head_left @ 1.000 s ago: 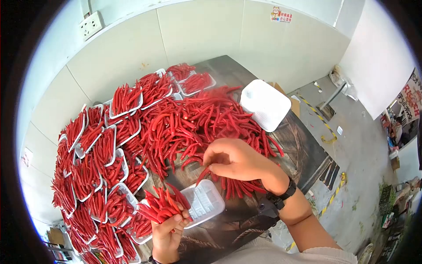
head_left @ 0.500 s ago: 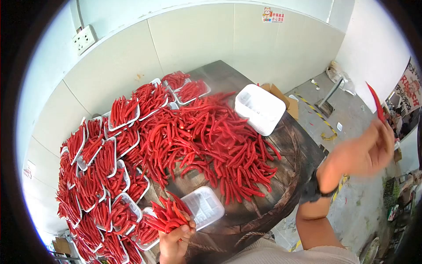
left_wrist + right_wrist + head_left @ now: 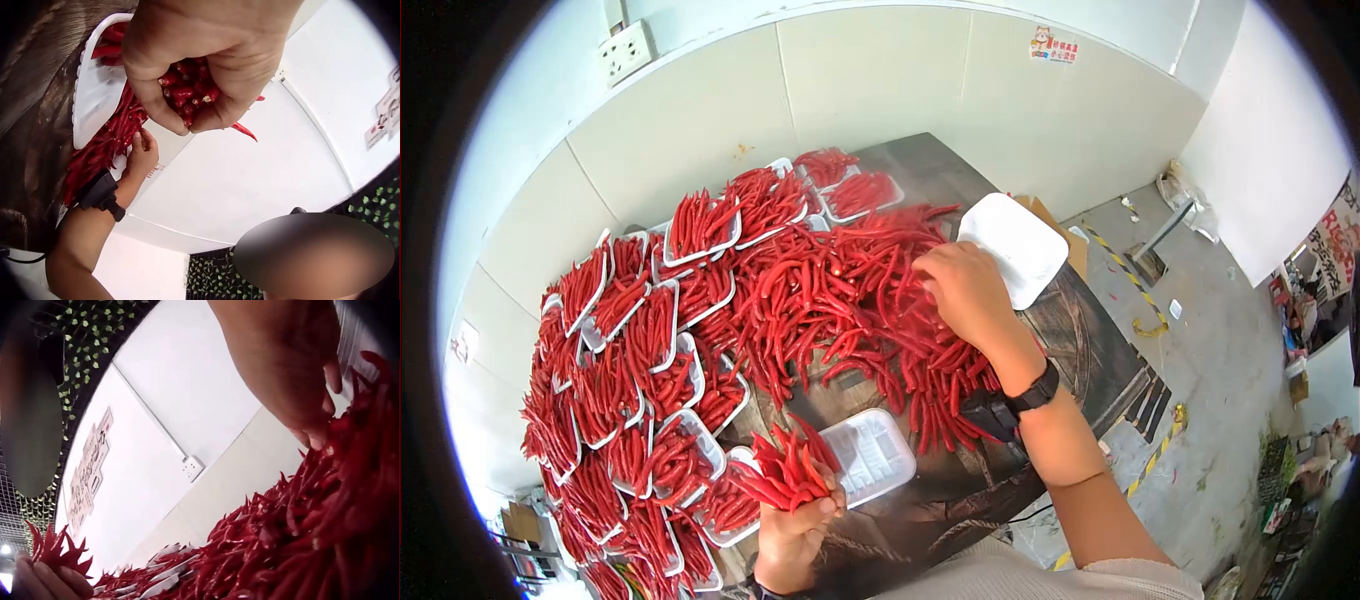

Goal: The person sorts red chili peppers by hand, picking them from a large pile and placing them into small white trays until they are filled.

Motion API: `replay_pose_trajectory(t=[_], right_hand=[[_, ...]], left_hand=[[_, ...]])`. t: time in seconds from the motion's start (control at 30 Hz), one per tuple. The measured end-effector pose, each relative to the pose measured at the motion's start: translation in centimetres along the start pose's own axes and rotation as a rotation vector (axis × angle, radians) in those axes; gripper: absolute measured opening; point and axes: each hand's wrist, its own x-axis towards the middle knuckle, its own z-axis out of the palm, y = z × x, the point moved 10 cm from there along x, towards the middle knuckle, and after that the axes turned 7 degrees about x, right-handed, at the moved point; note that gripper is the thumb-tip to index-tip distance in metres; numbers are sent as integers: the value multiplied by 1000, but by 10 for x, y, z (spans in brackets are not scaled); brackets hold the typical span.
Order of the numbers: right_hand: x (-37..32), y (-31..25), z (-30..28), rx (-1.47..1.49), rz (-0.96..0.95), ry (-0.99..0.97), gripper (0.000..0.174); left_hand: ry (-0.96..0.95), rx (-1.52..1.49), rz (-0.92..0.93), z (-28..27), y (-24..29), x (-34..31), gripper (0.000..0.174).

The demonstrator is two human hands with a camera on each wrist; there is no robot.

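In the head view, my left hand (image 3: 800, 535) grips a bunch of red chili peppers (image 3: 785, 475), tips fanned upward. The left wrist view shows the thumb and fingers ringed around their stem ends (image 3: 187, 94). Beside this hand lies a white plastic tray (image 3: 868, 455), bare inside. My right hand (image 3: 968, 290) reaches down at the loose chili pile (image 3: 820, 290), near the stacked trays. Its fingertips (image 3: 315, 440) are right at a chili in the right wrist view; I cannot tell whether they pinch it.
Many filled chili trays (image 3: 680, 440) crowd the table's left side, overlapping one another. A stack of white trays (image 3: 1015, 250) stands at the back right, beside a cardboard box (image 3: 1050, 225). The dark table (image 3: 1090, 340) ends at the right, above the floor.
My right hand swung out to the right with one chili, then came back to the pile without that chili showing. My left hand keeps its bunch beside the tray.
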Motion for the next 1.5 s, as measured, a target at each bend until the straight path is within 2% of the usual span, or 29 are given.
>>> replay_pose_trajectory(t=[0.03, 0.13, 0.2, 0.27, 0.4, 0.47, 0.6, 0.67, 0.73, 0.8, 0.87, 0.93, 0.97, 1.0, 1.1, 1.13, 1.2, 1.23, 1.27, 1.3, 1.33, 1.4, 1.43, 1.47, 1.5], right_hand=[[-4, 3, 3, -9, 16, 7, 11], [-11, -2, -9, -117, 19, 67, 8], [-13, -2, -4, -84, -6, 42, 10], [-19, 3, 2, -62, -5, 81, 13], [-16, -2, -10, -71, 19, 117, 15], [-17, -29, -18, 82, -16, 57, 16], [-49, -126, 16, 638, -186, -423, 15], [-60, -156, 27, 806, -217, -491, 14], [-64, -164, 32, 767, -257, -438, 16], [-64, -162, 34, 900, -185, -391, 18], [-64, -160, 35, 880, -173, -373, 22], [-49, -155, 22, 767, -200, -279, 26], [-39, -134, 12, 704, -153, -177, 27], [-32, -102, 2, 528, -23, -75, 23], [-31, -30, -32, -24, 124, 262, 16], [-34, -18, -31, -160, 165, 194, 15], [-43, 22, -8, -133, 330, -4, 16], [-47, 26, -6, -131, 339, -14, 16], [-44, 19, -16, -167, 247, 80, 15], [-41, 7, -26, -201, 149, 176, 14], [-37, -1, -30, -200, 149, 170, 14], [-28, -36, -39, -20, 32, 177, 15], [-26, -48, -27, 185, 25, 35, 16], [-28, -61, -13, 390, 21, -106, 18], [-33, -77, -2, 501, -21, -240, 18]], left_hand=[[-4, -12, 4, 1, 1, 0, 46], [59, -29, -42, -1, 0, 1, 47], [48, -39, -44, -1, -1, 2, 47], [83, -53, -55, 1, 1, 1, 34], [58, -34, -54, 0, 1, 2, 33], [78, 1, -14, -3, 2, 1, 43], [226, 29, -5, -7, 9, -1, 33], [246, 117, 35, -7, 15, -2, 37], [202, 93, 50, -9, 11, -2, 41], [117, 190, 6, -1, 9, 0, 45], [164, 176, -34, -3, 8, 0, 48], [142, 48, -62, -7, 4, -1, 51], [101, -18, -79, -7, 1, -1, 54], [105, -22, -81, -7, 0, -3, 54], [80, 26, -42, -3, 3, -2, 57], [52, 16, -20, -2, 5, -1, 60], [35, -1, -13, 1, 4, -2, 62], [55, -3, -3, 3, 8, -2, 56], [73, -6, 13, 3, 11, -1, 50], [59, 10, 8, 2, 11, 0, 50], [64, 7, 6, 2, 11, -1, 50], [175, 82, 59, -6, 17, -4, 51], [189, 139, 168, -9, 24, -4, 54], [192, 139, 164, -10, 19, -3, 54], [277, 178, 250, -18, 26, -6, 56]])
